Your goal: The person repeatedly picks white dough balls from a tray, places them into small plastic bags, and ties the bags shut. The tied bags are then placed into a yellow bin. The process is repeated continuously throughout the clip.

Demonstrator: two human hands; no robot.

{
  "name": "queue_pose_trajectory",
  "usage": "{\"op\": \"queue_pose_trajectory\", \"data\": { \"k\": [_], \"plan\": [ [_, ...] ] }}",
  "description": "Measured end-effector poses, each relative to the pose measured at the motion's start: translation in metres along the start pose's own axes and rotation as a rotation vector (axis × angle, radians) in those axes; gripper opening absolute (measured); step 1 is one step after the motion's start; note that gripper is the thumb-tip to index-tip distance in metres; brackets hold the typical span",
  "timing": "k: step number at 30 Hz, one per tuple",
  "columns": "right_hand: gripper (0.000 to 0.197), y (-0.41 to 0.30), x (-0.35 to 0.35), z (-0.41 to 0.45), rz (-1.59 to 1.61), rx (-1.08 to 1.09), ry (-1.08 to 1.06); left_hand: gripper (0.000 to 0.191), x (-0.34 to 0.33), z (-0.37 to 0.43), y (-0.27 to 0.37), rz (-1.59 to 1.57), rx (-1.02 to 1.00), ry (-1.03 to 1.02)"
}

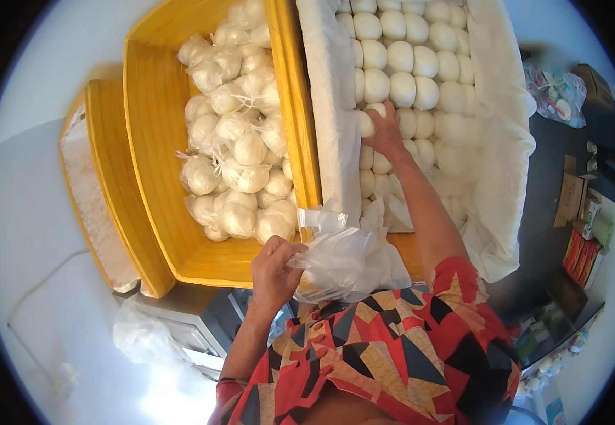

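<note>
My left hand [277,271] pinches the edge of a clear plastic bag [347,260] in front of my chest; pale round shapes show dimly through the plastic. My right hand [386,130] reaches into a box lined with white cloth [331,106], its fingers around a white steamed bun [376,110]. Rows of white buns [400,57] fill that box, packed side by side. Left of it stands a deep yellow box [153,159] holding a pile of buns tied in clear plastic bags [243,175]. Loose clear plastic [392,199] lies over the near buns.
A yellow lid or box with a white inside [97,202] leans at the far left. A clear plastic bag [145,329] hangs below it. At the right are a bag of colourful items [557,95], a cardboard box [570,194] and red boxes [581,257].
</note>
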State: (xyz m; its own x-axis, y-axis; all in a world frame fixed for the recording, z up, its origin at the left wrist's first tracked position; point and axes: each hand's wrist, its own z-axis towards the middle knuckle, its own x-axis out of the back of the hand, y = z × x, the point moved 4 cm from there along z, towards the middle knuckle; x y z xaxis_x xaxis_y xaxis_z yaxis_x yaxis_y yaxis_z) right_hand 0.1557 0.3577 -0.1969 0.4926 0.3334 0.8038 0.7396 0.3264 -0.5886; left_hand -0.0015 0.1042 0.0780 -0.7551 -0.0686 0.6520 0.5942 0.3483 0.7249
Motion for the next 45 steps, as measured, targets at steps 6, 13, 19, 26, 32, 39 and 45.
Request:
{"op": "queue_pose_trajectory", "data": {
  "k": [6, 13, 19, 26, 32, 39, 45],
  "plan": [
    [0.078, 0.001, 0.064, 0.002, 0.006, 0.11, -0.254, 0.029, 0.006, 0.004, -0.013, -0.133, -0.048, -0.124],
    [0.075, -0.02, 0.191, -0.068, -0.085, -0.003, -0.02, 0.016, 0.012, 0.021, -0.014, -0.271, 0.04, -0.135],
    [0.09, -0.087, 0.242, -0.18, 1.146, -0.16, -0.059, 0.018, 0.013, 0.032, 0.013, -0.224, 0.032, -0.03],
    [0.059, -0.208, 0.207, -0.238, 1.07, 0.401, -0.304, 0.012, 0.015, 0.01, 0.045, -0.248, -0.112, -0.117],
    [0.046, -0.192, 0.172, -0.236, 0.894, -0.009, -0.192, 0.01, 0.028, -0.039, 0.053, -0.172, -0.504, 0.099],
    [0.045, -0.222, 0.229, -0.253, -0.106, -0.101, -0.314, 0.009, 0.035, -0.025, 0.053, -0.324, -0.468, 0.205],
    [0.02, -0.258, 0.229, -0.293, -0.973, 0.738, -0.494, 0.033, 0.053, -0.019, 0.025, -0.596, 0.057, -0.177]
  ]
}}
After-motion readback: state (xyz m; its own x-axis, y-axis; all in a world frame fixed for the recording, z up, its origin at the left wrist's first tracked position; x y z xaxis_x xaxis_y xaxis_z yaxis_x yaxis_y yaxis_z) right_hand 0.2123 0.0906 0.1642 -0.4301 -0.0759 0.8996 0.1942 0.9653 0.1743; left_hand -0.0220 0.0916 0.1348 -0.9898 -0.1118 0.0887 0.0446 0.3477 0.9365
